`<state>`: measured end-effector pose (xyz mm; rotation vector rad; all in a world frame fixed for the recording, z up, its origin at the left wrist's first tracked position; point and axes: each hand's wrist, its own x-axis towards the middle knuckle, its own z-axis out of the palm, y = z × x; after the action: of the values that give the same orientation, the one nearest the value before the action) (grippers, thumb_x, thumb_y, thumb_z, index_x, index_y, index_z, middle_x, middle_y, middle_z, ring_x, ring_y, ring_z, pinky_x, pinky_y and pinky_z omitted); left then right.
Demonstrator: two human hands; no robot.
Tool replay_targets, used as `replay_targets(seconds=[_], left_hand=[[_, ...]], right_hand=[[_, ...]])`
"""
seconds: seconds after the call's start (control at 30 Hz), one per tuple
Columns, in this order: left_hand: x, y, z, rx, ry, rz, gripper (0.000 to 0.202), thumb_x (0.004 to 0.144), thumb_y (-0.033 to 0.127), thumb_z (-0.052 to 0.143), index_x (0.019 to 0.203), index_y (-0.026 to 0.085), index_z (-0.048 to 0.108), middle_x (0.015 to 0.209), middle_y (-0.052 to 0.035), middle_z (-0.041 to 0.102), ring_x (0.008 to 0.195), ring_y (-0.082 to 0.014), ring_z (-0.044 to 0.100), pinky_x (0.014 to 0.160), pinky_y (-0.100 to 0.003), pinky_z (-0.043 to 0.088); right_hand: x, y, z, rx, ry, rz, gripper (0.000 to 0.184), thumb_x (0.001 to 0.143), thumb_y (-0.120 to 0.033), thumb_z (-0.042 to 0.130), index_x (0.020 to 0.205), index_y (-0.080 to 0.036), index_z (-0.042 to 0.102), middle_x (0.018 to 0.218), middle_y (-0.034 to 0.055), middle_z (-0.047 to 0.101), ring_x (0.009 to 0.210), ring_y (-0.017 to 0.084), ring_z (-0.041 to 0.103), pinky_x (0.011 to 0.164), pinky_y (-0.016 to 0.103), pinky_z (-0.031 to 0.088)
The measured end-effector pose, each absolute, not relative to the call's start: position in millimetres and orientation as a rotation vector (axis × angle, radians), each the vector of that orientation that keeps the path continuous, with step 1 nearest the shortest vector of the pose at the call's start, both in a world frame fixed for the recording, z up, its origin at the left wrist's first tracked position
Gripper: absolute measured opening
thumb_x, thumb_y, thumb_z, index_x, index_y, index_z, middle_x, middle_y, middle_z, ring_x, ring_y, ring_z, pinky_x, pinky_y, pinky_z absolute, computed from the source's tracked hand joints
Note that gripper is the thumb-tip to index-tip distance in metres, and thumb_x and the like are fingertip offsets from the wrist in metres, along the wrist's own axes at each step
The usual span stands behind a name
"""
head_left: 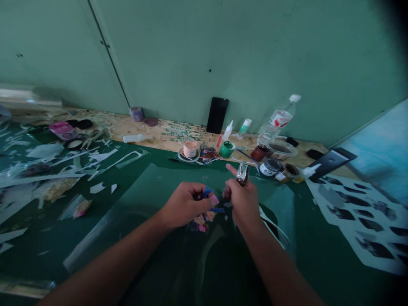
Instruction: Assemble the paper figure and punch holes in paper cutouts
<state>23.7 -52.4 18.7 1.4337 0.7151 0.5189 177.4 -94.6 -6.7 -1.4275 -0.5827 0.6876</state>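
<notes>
My left hand (pixel 188 203) is closed, pinching a small pink and blue piece (pixel 214 199) between thumb and fingers. Below it, several pink, peach and blue scraps (pixel 200 223) lie in a small cluster on a clear plastic sheet (pixel 134 199). My right hand (pixel 244 199) is wrapped around a shiny silver plier-like tool (pixel 243 172), whose metal head sticks up above the fist. The index finger of that hand points out to the left. The tool's lower part is hidden in the palm, and its exact kind cannot be made out. A gap separates the two hands.
Paint jars stand along the back: peach (pixel 190 148), green (pixel 227 148) and dark red (pixel 260 152). Behind them are a phone (pixel 217 114), a glue bottle (pixel 228 131) and a plastic bottle (pixel 276 123). Paper offcuts (pixel 44 151) cover the left; a printed sheet (pixel 366 221) lies right.
</notes>
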Motion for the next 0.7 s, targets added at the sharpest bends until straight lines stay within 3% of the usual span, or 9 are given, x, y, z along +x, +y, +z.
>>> replay_targets(seconds=[0.2, 0.43, 0.7], left_hand=[[24.6, -54.8, 15.0, 1.511, 0.631, 0.393, 0.021, 0.075, 0.034, 0.071, 0.071, 0.014, 0.068, 0.057, 0.0014, 0.059, 0.048, -0.0074, 0.049, 0.045, -0.019, 0.037], [20.8, -52.4, 17.9, 1.504, 0.567, 0.35, 0.023, 0.078, 0.037, 0.07, 0.074, 0.014, 0.067, 0.059, 0.0015, 0.057, 0.051, -0.0078, 0.049, 0.047, -0.019, 0.036], [19.3, -52.6, 20.4, 1.552, 0.595, 0.4, 0.021, 0.077, 0.033, 0.069, 0.07, 0.014, 0.065, 0.058, 0.0016, 0.057, 0.049, -0.0081, 0.049, 0.046, -0.02, 0.038]], right_hand=[[176.4, -89.4, -4.1, -1.365, -0.52, 0.71, 0.014, 0.071, -0.032, 0.065, 0.073, -0.018, 0.063, 0.044, -0.0086, 0.04, 0.042, 0.011, 0.039, 0.044, 0.026, 0.031], [173.2, -92.1, -6.2, -1.415, -0.564, 0.814, 0.024, 0.073, -0.035, 0.068, 0.09, -0.022, 0.058, 0.051, -0.0097, 0.048, 0.042, 0.01, 0.044, 0.043, 0.023, 0.033], [172.3, -94.5, -8.4, -1.434, -0.662, 0.776, 0.023, 0.075, -0.036, 0.066, 0.091, -0.021, 0.059, 0.049, -0.0093, 0.049, 0.044, 0.011, 0.046, 0.045, 0.024, 0.035]])
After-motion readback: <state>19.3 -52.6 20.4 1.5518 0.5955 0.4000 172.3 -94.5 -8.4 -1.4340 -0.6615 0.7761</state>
